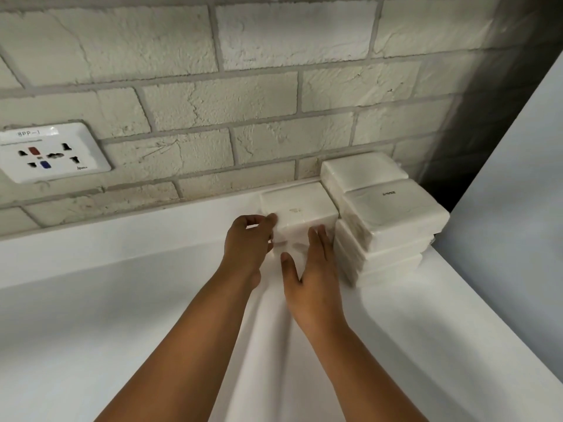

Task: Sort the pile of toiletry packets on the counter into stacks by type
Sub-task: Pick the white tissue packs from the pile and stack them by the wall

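Observation:
A white packet (300, 210) lies on the white counter (122, 284) against the brick wall. My left hand (248, 246) curls round its near left corner, thumb and fingers on the edge. My right hand (313, 278) has straight fingers laid against the packet's near right side. Just right of it stands a stack of white packets (393, 220), several high, its top one tilted and bearing small dark print. A further white packet stack (362, 170) stands behind that, in the corner.
A white wall socket (51, 152) with a label sits in the brick wall at the left. A white panel (518, 178) closes off the right side beyond the counter's edge. A dark gap (451, 166) shows in the corner behind the stacks.

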`<state>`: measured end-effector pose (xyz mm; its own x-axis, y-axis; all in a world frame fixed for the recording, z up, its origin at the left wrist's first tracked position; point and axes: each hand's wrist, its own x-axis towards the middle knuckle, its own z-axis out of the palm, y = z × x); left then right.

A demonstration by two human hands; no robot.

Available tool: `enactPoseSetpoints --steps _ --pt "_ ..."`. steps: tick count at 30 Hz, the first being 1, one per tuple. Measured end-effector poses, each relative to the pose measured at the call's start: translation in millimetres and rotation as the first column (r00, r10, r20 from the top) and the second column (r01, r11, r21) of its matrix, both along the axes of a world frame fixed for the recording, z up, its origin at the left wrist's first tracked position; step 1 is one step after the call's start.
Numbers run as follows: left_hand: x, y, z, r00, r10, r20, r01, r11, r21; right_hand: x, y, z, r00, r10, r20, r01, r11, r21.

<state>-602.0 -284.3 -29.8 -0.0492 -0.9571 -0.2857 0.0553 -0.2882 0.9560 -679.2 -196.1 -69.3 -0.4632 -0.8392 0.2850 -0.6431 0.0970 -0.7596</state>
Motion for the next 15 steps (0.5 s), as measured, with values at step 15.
enactPoseSetpoints --steps 15 --pt "70.0 62.4 25.9 0.967 0.004 0.255 0.006 0.999 -0.039 45.2 39.6 42.9 0.989 0.151 0.01 -0.151 0.987 0.061"
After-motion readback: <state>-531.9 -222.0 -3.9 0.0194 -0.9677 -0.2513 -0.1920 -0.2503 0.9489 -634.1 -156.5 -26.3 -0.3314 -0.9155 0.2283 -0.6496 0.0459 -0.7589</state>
